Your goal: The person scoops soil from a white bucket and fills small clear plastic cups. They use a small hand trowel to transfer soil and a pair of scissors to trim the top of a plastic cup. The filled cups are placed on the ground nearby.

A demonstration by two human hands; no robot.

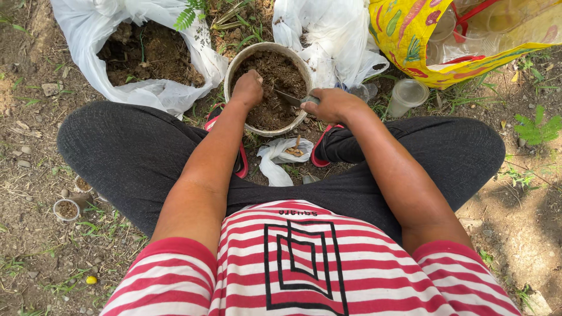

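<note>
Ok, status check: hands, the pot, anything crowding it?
Left hand fisted in the soil of the round pot. Right hand grips a metal tool, blade in the soil. White bags crowd the rim.

Bare brown earth (35,175), strewn with small stones, dry stalks and sparse green weeds (535,129), is seen in bright daylight, with white plastic sacks (88,29) of dark soil set at the top and a yellow patterned bag (410,35) laid at the upper right.
</note>
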